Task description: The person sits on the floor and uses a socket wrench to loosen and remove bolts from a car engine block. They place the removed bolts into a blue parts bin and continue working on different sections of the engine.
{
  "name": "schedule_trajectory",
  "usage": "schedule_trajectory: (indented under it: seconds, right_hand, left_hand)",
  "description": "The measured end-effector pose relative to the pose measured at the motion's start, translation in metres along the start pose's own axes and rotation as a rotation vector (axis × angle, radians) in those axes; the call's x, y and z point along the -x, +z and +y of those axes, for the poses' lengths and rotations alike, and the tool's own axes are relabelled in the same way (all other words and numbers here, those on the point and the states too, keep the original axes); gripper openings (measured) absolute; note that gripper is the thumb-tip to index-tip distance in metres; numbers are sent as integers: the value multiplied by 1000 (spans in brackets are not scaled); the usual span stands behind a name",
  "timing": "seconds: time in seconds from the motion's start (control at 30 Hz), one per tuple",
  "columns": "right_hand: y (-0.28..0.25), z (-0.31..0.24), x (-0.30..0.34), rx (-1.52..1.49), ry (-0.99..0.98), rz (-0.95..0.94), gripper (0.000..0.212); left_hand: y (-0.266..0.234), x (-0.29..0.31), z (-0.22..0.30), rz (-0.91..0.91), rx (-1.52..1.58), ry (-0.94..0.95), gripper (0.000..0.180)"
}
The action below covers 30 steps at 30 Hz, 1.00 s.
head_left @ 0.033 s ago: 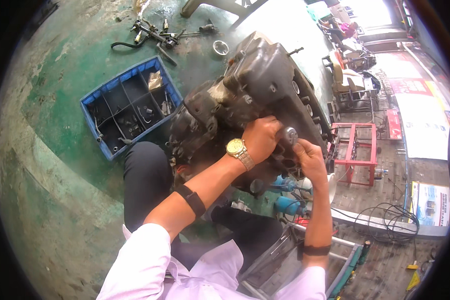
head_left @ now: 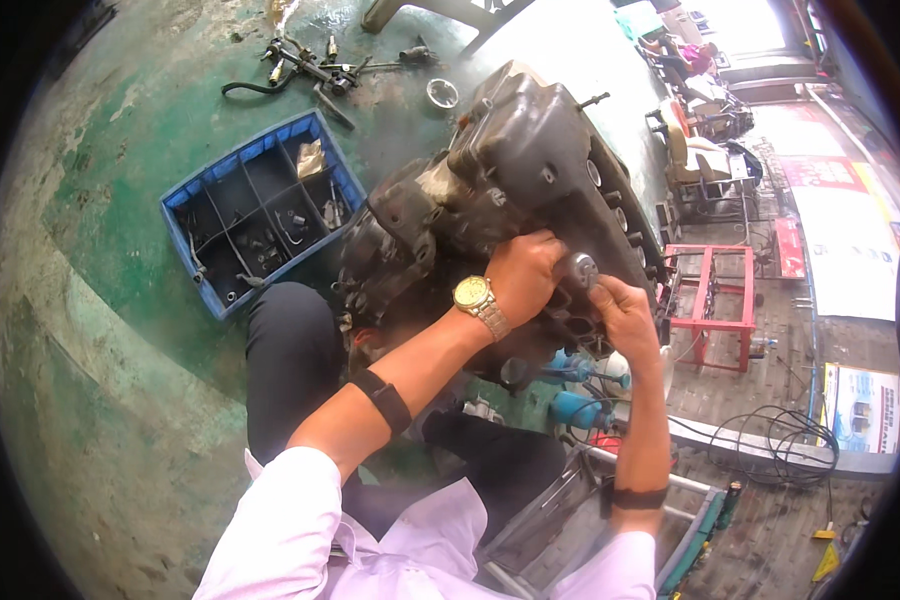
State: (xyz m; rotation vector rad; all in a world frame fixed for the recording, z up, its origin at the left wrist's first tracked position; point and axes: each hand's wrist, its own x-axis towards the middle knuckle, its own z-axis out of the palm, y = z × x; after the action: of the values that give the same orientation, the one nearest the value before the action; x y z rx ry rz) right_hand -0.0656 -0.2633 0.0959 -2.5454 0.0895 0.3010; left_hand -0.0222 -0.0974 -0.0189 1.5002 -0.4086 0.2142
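A large dark, grimy engine (head_left: 520,150) stands tilted on the floor in front of me. My right hand (head_left: 625,312) is closed round the handle of a ratchet wrench. The round metal head of the ratchet wrench (head_left: 581,268) lies against the engine's side, between my two hands. My left hand (head_left: 520,275), with a gold watch (head_left: 473,294) on its wrist, is closed beside that head, close to the engine. What its curled fingers grip is hidden from view.
To the left sits a blue divided crate (head_left: 235,160) with small parts. Beyond it lie metal linkage parts with a black hose (head_left: 335,80) and a ring (head_left: 441,94). A red metal frame (head_left: 710,300), blue bottle-like items (head_left: 575,408) and coiled black cable (head_left: 780,440) are to the right.
My right hand and forearm have shifted slightly to the right, and the ratchet's head has tipped a little with them. My left hand stays in place.
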Motion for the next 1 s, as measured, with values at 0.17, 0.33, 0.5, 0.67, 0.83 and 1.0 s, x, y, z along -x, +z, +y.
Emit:
schedule_trajectory:
  seconds: [0.17,0.33,0.5,0.67,0.83,1.0]
  right_hand:
    - [-16,1,-9,61,-124,-70,23]
    - [-1,8,-2,59,-105,15,17]
    - [8,6,13,-241,42,126,20]
    - [28,2,33,-786,222,193,24]
    - [64,-6,44,-1041,232,255,28]
    - [80,-15,41,-1143,240,289,28]
  left_hand:
    - [1,0,2,41,43,2,12]
    - [-3,-2,4,-25,43,-10,17]
    - [-2,-2,3,-14,-15,6,15]
    - [0,-2,2,6,10,-1,14]
    - [0,-2,4,23,6,13,14]
    - [-1,-1,4,26,-3,13,17]
